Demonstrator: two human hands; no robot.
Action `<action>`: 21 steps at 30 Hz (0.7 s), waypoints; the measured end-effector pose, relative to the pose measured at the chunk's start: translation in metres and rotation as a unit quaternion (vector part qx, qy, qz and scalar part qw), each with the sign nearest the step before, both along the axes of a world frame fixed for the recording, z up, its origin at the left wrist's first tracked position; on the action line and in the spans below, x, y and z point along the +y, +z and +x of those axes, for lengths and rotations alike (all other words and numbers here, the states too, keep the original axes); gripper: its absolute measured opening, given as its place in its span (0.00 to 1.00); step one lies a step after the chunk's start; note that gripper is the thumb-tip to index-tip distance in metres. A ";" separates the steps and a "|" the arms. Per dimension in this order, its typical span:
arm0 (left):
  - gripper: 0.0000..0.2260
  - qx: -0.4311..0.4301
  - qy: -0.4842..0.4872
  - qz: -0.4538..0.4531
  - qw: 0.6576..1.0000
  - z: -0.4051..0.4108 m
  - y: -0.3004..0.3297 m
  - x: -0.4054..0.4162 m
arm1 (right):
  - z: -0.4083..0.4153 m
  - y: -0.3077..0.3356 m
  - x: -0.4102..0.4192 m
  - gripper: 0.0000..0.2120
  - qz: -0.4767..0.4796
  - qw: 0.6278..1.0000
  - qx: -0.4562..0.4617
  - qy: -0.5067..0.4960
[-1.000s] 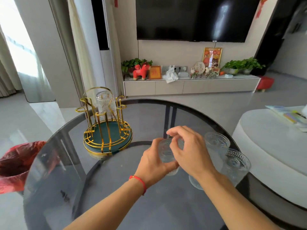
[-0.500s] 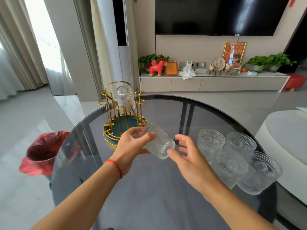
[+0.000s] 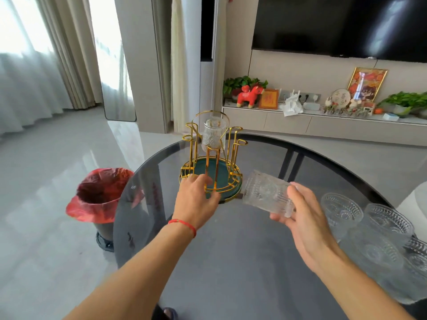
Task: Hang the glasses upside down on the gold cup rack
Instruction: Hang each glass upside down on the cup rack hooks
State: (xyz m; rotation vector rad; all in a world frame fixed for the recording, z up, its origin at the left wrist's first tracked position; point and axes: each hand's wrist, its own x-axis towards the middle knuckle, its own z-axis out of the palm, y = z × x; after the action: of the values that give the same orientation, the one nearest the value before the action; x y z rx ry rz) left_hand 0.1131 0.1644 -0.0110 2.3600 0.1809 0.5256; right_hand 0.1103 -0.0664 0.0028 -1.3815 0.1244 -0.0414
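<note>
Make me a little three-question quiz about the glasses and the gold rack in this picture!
1. True or false: one glass already hangs upside down on the gold rack.
2. Which hand holds the tilted glass? A) left B) right C) neither
3. Fill in: the left hand touches the rack's ____.

Key
1. True.
2. B; the right hand has it in its grip, while more glasses wait on the table.
3. Base.
</note>
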 end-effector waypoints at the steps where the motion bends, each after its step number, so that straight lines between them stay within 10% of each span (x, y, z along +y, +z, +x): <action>1: 0.14 0.014 0.001 0.041 0.999 0.003 -0.008 0.004 | 0.005 0.004 -0.001 0.16 0.003 1.000 -0.010 -0.001; 10: 0.13 0.019 -0.037 0.154 0.987 0.015 -0.026 0.003 | 0.068 0.095 0.035 0.21 0.060 0.984 -0.143 0.091; 21: 0.12 0.049 -0.035 0.184 0.981 0.020 -0.018 0.003 | 0.174 0.176 0.169 0.29 -0.323 0.908 -0.255 0.081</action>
State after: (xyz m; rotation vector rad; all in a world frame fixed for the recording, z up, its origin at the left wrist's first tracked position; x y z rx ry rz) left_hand 0.1330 0.1671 -0.0294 2.7450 0.0461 0.4379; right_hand 0.2842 0.1026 0.1783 -1.9906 -0.4852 -0.3267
